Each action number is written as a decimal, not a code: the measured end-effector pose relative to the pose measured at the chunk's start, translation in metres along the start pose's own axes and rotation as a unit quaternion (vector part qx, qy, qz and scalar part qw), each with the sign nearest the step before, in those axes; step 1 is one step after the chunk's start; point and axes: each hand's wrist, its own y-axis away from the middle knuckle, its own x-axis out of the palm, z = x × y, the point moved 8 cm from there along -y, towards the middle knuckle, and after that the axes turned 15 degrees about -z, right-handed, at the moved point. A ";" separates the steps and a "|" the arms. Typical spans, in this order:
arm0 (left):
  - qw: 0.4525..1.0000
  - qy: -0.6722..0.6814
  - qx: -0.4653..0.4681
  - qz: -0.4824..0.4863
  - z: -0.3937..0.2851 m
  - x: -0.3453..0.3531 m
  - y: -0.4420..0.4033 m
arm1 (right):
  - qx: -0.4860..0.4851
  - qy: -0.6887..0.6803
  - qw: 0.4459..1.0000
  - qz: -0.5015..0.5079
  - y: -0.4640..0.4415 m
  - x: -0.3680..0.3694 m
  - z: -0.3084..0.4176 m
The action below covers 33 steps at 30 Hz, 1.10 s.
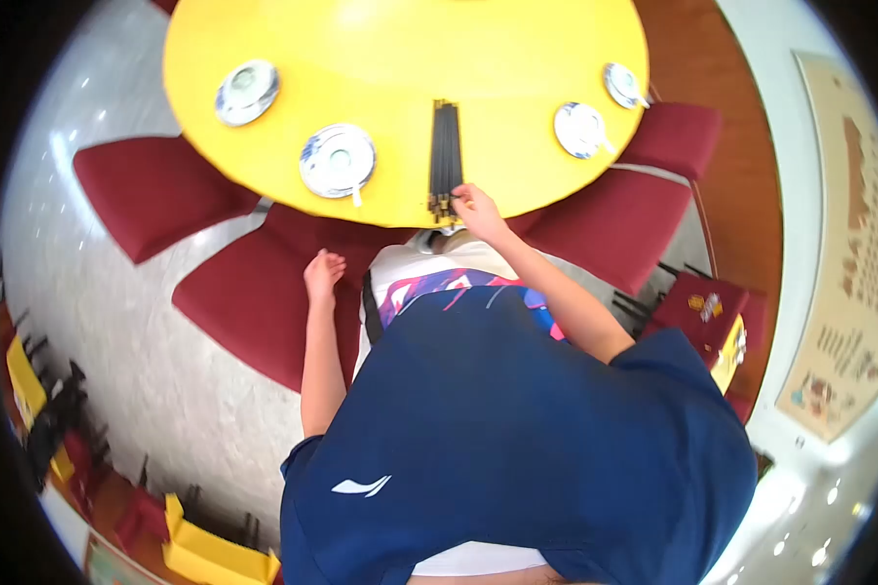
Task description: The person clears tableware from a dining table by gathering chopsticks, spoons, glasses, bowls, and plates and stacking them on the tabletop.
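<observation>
A bundle of long black chopsticks [446,151] lies lengthwise on the yellow round table [390,58], with its near ends close to the table's front edge. My right hand [476,213] is at the near right side of this bundle, thumb and fingers pinched on the chopstick ends. How many sticks are between the fingers cannot be seen. Off the table, over a dark red chair, my left hand [324,273] hangs with loosely bent fingers and nothing visible in it. Nearest to it on the table is a blue-and-white plate set [338,160] with a white spoon.
Another plate setting [248,93] stands at the left, and two more, a nearer one [580,131] and a farther one [625,86], at the right. Dark red chairs [254,283] surround the near side. A dark red box [700,307] lies behind me on the right.
</observation>
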 end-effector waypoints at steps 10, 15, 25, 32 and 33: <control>0.986 0.115 -0.116 -0.021 0.009 0.005 -0.002 | 0.146 0.235 0.954 -0.113 -0.026 -0.125 -0.142; 0.992 0.061 -0.107 0.008 0.024 0.031 0.025 | 0.352 0.162 0.904 -0.181 -0.058 -0.243 -0.155; 0.989 0.039 -0.116 -0.080 0.090 0.055 0.100 | 0.129 0.403 0.885 -0.193 -0.175 -0.325 -0.189; 0.990 -0.062 -0.036 -0.124 0.086 0.110 0.177 | 0.082 0.434 0.897 -0.002 -0.198 -0.329 -0.197; 0.988 -0.072 -0.033 -0.133 0.087 0.115 0.183 | 0.073 0.426 0.902 -0.021 -0.195 -0.338 -0.191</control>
